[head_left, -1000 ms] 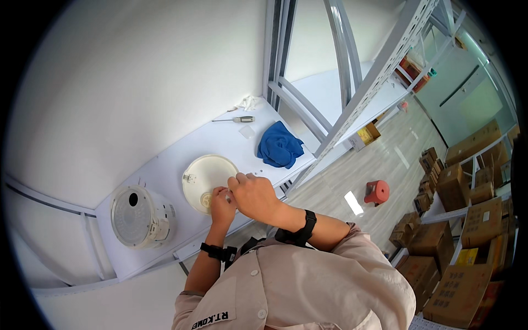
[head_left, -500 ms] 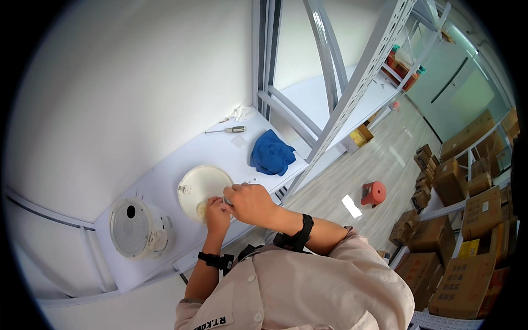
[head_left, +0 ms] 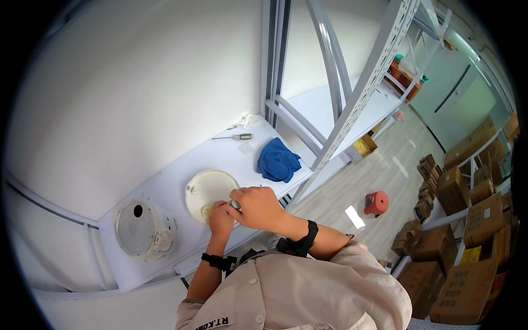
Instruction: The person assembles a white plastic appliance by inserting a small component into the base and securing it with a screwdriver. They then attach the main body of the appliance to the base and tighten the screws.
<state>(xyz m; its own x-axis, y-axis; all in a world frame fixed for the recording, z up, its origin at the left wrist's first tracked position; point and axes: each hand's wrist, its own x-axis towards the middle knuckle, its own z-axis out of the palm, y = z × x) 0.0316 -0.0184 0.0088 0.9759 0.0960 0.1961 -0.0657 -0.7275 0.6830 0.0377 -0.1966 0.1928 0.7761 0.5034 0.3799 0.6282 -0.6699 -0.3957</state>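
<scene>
A round white lid-like part (head_left: 212, 187) lies on the white table, with a small yellowish ring (head_left: 206, 212) near its front left edge. At its near edge my left hand (head_left: 221, 219) is closed, the fingers pressed together; what they pinch is hidden. Just beside it, touching, my right hand (head_left: 259, 207) is wrapped round a tool with a rounded grey handle (head_left: 235, 204); the tool's working end cannot be seen. To the left stands a white round bucket-like housing (head_left: 135, 228) with a dark hole in its top.
Behind the lid lie a screwdriver (head_left: 242, 136), a crumpled white cloth (head_left: 247, 120) and a bunched blue cloth (head_left: 278, 160). A grey metal rack post (head_left: 352, 99) rises at the table's right end. Beyond are a red stool (head_left: 376, 203) and stacked cardboard boxes (head_left: 434, 239).
The whole view has shifted slightly, moving the scene a little right and down. My right hand has turned somewhat, showing more of the grey handle. Both hands stay together at the lid's edge.
</scene>
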